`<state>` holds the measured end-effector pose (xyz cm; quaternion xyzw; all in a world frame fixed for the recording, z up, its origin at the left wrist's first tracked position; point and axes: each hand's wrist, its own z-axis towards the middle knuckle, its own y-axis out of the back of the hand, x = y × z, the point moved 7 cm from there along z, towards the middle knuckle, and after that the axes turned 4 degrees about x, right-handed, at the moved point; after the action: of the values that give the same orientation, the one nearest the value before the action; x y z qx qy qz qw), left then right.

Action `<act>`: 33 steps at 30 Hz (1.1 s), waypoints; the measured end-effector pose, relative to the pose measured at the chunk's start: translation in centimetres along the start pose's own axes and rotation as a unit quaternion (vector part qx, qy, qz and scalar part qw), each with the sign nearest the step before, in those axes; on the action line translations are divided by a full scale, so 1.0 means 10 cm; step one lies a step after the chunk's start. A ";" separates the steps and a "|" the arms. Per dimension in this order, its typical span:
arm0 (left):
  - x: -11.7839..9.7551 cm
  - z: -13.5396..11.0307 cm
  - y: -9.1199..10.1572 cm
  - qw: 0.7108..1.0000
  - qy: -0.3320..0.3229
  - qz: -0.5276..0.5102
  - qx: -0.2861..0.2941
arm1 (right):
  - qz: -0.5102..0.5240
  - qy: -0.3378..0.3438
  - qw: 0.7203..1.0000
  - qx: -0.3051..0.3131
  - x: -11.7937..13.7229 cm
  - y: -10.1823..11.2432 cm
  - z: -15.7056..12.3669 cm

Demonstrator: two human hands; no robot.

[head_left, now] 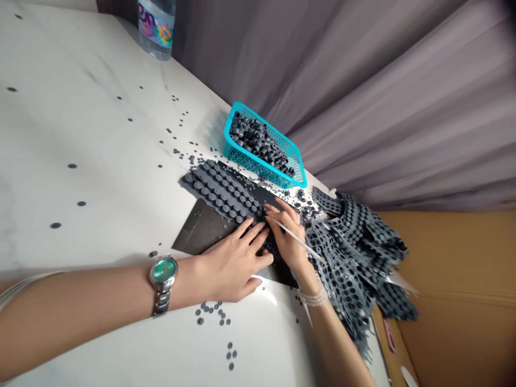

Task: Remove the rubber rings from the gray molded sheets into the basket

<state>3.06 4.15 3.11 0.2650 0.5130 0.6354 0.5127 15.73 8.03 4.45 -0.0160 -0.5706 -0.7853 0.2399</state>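
Frankly, the risk sits at the pick: the right hand (287, 239) has its fingers closed on a thin white pick (297, 242), and the left hand (233, 263) presses down with fingers spread on a studded gray rubber sheet (223, 196) lying over a black plate (197, 230). A slip or a shifting sheet could scatter more loose gray discs (207, 309) across the white table (80, 161). Just beyond, a teal plastic basket (245, 112) holds gray rubber pieces (258, 142), and a careless bump could spill them, perhaps into the punched gray offcuts (355, 263) nearby — a tedious mix-up.
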 end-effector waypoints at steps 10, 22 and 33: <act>-0.01 -0.01 0.01 1.000 0.000 0.016 0.005 | -0.035 0.042 0.998 0.018 0.01 -0.04 0.02; -0.02 0.00 0.02 1.000 -0.002 0.015 0.005 | -0.073 0.096 0.992 0.039 0.05 -0.08 0.04; -0.01 -0.01 0.00 1.000 0.000 0.013 -0.001 | -0.029 -0.039 0.999 -0.021 -0.15 0.08 -0.01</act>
<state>3.00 4.01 3.10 0.2707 0.5088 0.6429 0.5045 17.44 8.26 4.70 -0.0357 -0.5633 -0.8023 0.1942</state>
